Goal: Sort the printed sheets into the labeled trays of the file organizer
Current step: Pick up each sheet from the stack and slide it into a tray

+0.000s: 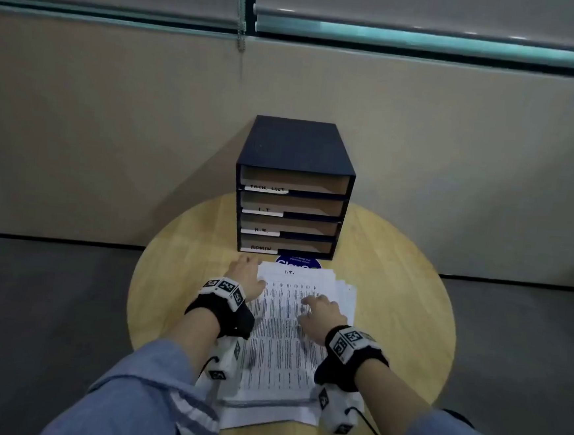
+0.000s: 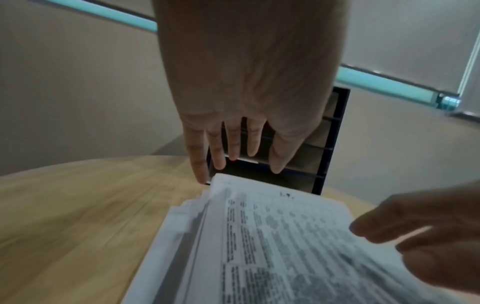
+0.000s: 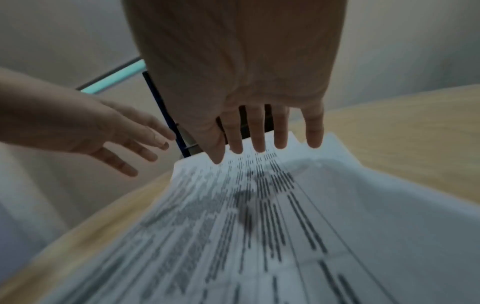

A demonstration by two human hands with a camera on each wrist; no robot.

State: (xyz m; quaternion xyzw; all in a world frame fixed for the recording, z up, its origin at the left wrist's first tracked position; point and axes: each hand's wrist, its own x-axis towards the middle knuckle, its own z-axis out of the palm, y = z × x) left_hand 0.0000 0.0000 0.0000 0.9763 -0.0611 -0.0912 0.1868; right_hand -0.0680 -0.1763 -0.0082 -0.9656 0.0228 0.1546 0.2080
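Observation:
A dark navy file organizer (image 1: 294,149) stands at the back of the round wooden table (image 1: 403,295), its four trays labeled TASK LIST, I.T., H.R. and ADMIN from top to bottom. In front of it lies a loose stack of printed sheets (image 1: 285,354), the top one headed "I.T.". My left hand (image 1: 245,272) is at the stack's far left corner with its fingers (image 2: 231,144) straight, holding nothing. My right hand (image 1: 319,311) is spread over the top sheet (image 3: 259,226) with straight fingers (image 3: 257,133). Whether they touch the paper is unclear.
A round blue sticker (image 1: 297,262) shows on the table between the organizer and the stack. A beige partition wall rises right behind the organizer. Bare wood lies left and right of the sheets, and the table edge curves close on both sides.

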